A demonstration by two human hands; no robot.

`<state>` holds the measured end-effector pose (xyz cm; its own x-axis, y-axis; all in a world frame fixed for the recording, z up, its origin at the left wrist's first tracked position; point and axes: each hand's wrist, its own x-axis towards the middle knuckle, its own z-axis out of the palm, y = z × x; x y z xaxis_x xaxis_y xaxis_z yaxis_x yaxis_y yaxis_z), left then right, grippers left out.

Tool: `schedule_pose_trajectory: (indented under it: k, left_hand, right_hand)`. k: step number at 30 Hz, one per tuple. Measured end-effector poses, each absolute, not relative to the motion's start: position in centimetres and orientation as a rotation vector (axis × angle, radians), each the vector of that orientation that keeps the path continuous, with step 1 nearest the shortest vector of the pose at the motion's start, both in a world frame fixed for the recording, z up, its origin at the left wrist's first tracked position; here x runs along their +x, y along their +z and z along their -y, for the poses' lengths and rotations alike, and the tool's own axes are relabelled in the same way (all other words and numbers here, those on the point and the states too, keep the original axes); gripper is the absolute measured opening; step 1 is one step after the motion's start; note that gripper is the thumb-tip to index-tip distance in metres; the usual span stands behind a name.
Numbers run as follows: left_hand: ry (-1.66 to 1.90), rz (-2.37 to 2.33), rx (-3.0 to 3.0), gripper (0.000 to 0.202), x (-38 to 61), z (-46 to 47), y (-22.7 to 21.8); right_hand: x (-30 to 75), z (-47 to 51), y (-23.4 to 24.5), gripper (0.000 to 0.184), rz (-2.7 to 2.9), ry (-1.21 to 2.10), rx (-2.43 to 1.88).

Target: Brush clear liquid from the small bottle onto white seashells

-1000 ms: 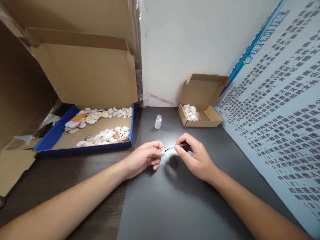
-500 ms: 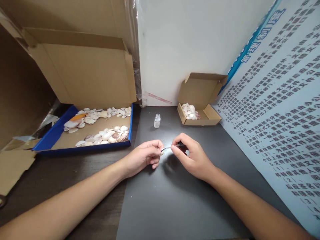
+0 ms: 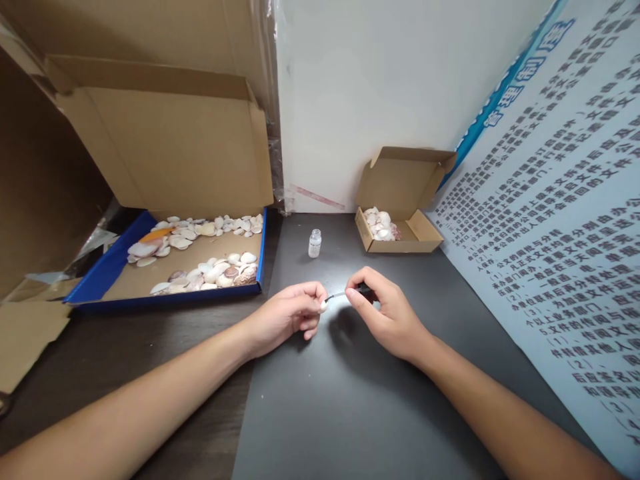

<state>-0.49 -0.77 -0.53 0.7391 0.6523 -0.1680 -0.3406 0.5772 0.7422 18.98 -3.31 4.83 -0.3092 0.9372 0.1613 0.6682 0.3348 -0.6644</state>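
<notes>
My left hand (image 3: 293,312) pinches a small whitish seashell (image 3: 324,305) between thumb and forefinger, most of it covered by the fingers. Facing it, my right hand (image 3: 387,310) is closed around the dark cap end of a small thin-stemmed brush (image 3: 338,295). The brush's dark tip points left and meets the shell, or lies very close to it. Beyond both hands a small clear glass bottle (image 3: 314,245) with a white label stands upright, its neck uncapped.
At left, a blue-edged cardboard box (image 3: 95,280) holds rows of seashells (image 3: 220,270), its lid raised. Back right, a smaller open cardboard box (image 3: 407,245) holds white shells (image 3: 379,223). A printed poster (image 3: 550,200) leans along the right side. A dark grey mat (image 3: 320,427) lies beneath my hands.
My right hand has shifted very slightly to the right with the brush. My left hand and the shell stay almost where they were.
</notes>
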Motion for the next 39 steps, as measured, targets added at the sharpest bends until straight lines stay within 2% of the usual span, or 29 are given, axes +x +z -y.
schedule_pose_trajectory:
  k: [12,22,39]
  left_hand:
    - [0.575,-0.449,0.694,0.011,-0.5,0.5,-0.4]
    - [0.567,-0.456,0.589,0.013,-0.6,0.2,-0.3]
    - [0.528,-0.445,0.518,0.016,-1.0,-0.1,-0.6]
  right_hand:
    - [19.1,3.2,4.8,0.012,2.057,0.804,-1.332]
    - [19.4,2.5,4.4,0.013,1.974,0.793,-1.359]
    - [19.7,1.9,3.2,0.012,1.827,1.036,-1.375]
